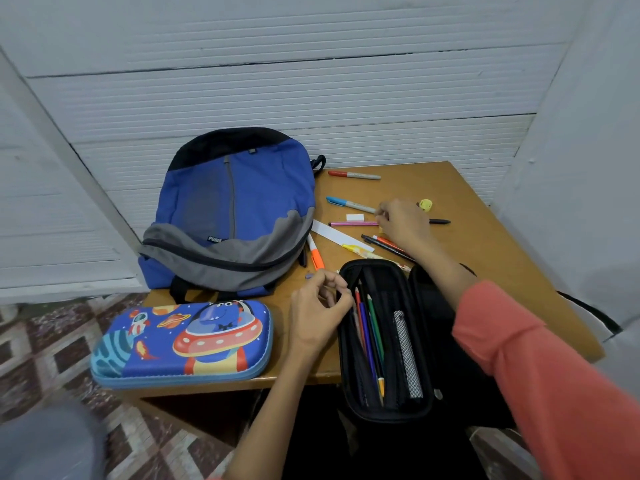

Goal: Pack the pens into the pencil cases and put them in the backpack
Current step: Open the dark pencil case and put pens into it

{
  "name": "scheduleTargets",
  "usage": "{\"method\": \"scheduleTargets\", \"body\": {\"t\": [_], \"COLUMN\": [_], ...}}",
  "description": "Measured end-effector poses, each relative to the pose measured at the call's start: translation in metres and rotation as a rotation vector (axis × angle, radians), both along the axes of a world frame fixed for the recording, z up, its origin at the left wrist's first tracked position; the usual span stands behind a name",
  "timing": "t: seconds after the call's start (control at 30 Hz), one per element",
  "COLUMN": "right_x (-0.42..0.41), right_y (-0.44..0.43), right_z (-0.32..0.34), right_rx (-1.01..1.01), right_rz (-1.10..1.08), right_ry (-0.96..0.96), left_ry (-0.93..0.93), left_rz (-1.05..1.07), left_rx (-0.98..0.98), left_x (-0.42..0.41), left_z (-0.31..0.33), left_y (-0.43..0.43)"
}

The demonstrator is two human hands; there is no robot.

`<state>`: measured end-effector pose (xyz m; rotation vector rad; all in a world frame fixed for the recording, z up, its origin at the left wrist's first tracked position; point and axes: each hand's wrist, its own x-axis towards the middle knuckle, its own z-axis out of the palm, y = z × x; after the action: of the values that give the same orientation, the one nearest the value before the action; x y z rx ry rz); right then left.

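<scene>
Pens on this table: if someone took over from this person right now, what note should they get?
Left hand: fingers curled at the rim of the open black pencil case; unclear if it holds anything.
Right hand: down among the loose pens, fingertips by the pink pen; grip unclear.
Done: several pencils sit in the black pencil case.
Left: red marker, blue marker, orange marker and others lie loose on the table. The cartoon pencil case and backpack are closed.
</scene>
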<state>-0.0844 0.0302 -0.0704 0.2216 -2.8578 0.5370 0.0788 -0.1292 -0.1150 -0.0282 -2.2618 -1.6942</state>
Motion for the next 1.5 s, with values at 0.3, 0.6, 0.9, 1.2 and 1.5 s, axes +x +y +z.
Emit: {"method": "scheduleTargets", "body": {"t": [0.3, 0.6, 0.9, 1.2, 1.5], "right_x": [-0.012, 0.014, 0.063, 0.081, 0.106], "right_y": [-0.016, -0.003, 0.04, 0.063, 0.009], "right_z": [-0.012, 0.022, 0.05, 0.043, 0.01], "right_rx": [0.164, -0.599, -0.962, -1.254, -1.128], "right_rz": [0.019, 0.211, 0.233, 0.248, 0.2], "right_ry": [0.037, -0.107, -0.357, -0.449, -0.481], "left_ry": [0.005, 0.01, 0.008, -0.013, 0.001], "left_rz": [-0.004, -0.003, 0.002, -0.01, -0.004], "left_rx": [0.003, 0.049, 0.083, 0.085, 0.088], "left_x": [0.001, -0.001, -0.003, -0.003, -0.003], "left_z": [0.001, -0.001, -0.003, -0.004, -0.001], "left_y": [0.0, -0.001, -0.001, -0.002, 0.0]}}
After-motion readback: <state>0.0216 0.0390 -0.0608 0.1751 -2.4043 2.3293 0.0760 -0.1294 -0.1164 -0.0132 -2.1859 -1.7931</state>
